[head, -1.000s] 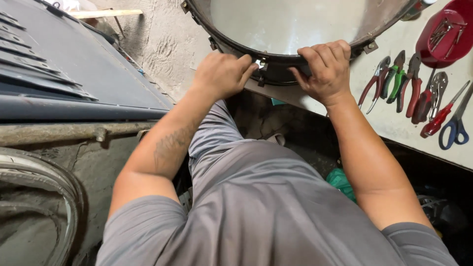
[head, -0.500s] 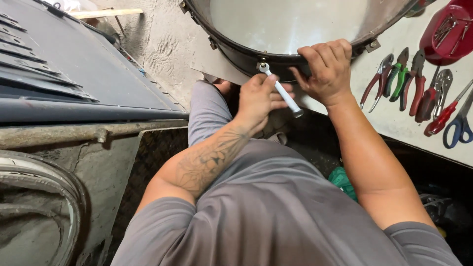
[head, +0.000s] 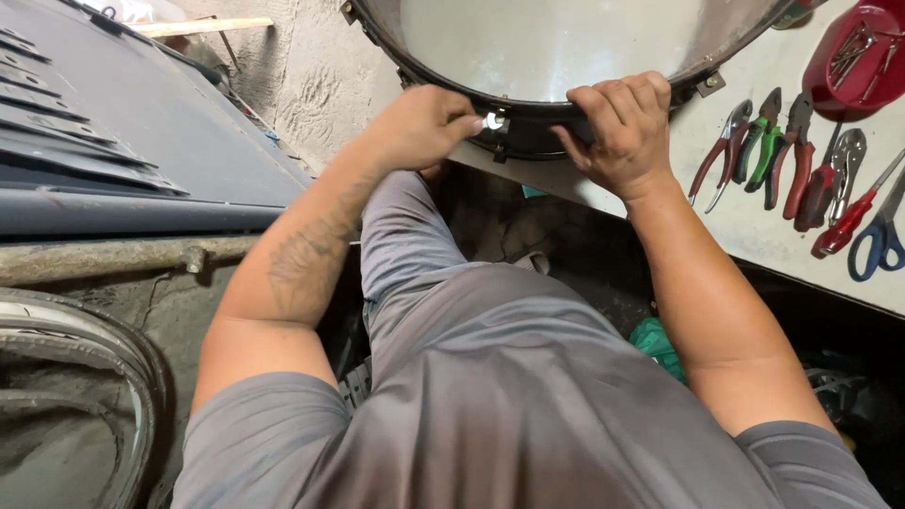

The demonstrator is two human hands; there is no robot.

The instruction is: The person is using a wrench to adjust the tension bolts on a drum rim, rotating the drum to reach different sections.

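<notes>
Hands, two: left hand [head: 424,127] and right hand [head: 622,132] gripping one drum [head: 547,47].

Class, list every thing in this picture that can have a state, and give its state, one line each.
drum: lying on the workbench, rim overhanging the edge
left hand: closed on a small metal tool at the drum rim
small metal tool: set against a rim lug
right hand: gripping the drum rim
pliers: lying shut on the bench
blue-handled scissors: lying on the bench
red tray: holding metal tools
</notes>
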